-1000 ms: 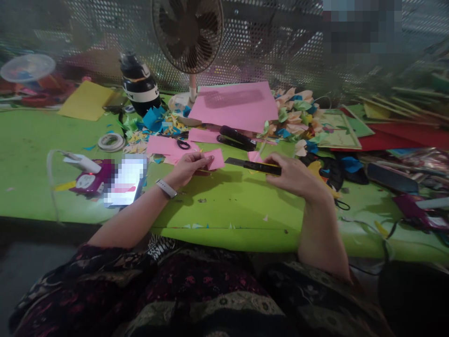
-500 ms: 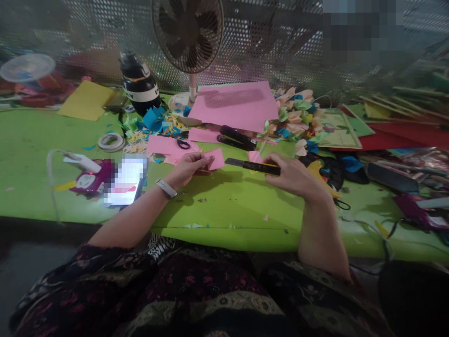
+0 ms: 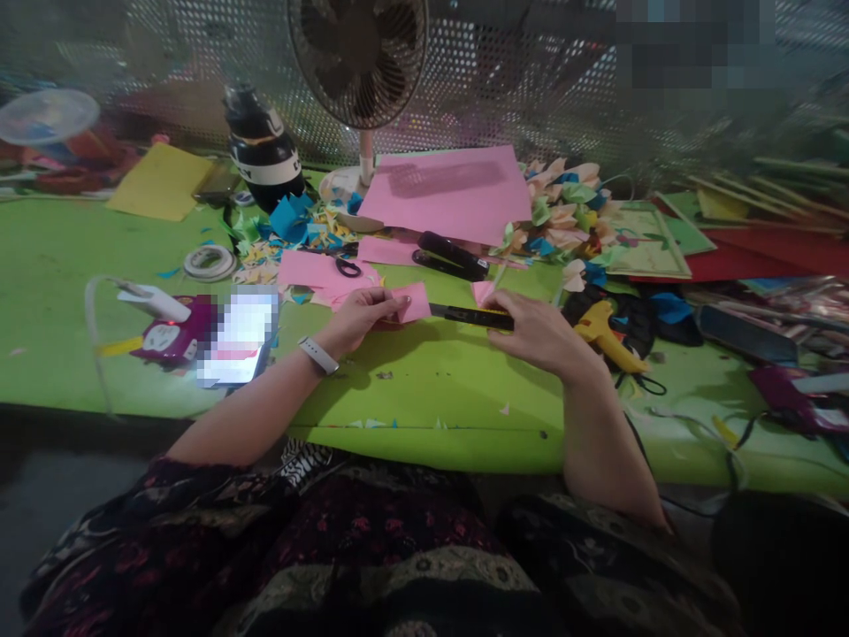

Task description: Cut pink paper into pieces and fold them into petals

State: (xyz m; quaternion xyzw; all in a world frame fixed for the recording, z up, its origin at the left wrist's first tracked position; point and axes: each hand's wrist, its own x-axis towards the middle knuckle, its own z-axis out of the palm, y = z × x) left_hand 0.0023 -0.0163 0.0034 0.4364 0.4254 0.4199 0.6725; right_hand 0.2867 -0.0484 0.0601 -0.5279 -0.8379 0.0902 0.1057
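Observation:
Between the thumb and fingers of my left hand (image 3: 365, 316) is a small folded piece of pink paper (image 3: 416, 303). My right hand (image 3: 536, 329) grips a black and yellow box cutter (image 3: 478, 317) with its blade out, pointing left. The blade tip is at the right edge of the pink paper; I cannot tell how far it reaches into the fold. Another small pink piece (image 3: 482, 291) lies just behind the cutter. Beyond my hands are a black stapler (image 3: 452, 257), pink sheets (image 3: 305, 270) and scissors, whose black handle (image 3: 348, 267) shows.
A lit phone (image 3: 240, 341) and a purple extension socket (image 3: 173, 332) lie left, near a tape roll (image 3: 210, 262). Behind stand a black bottle (image 3: 265, 150) and a fan (image 3: 359, 53). Paper flowers (image 3: 563, 208) and a yellow glue gun (image 3: 607, 332) are on the right.
My right hand has moved the box cutter left, bringing its blade up to the pink paper. My left hand still pinches the paper. The view has shifted slightly.

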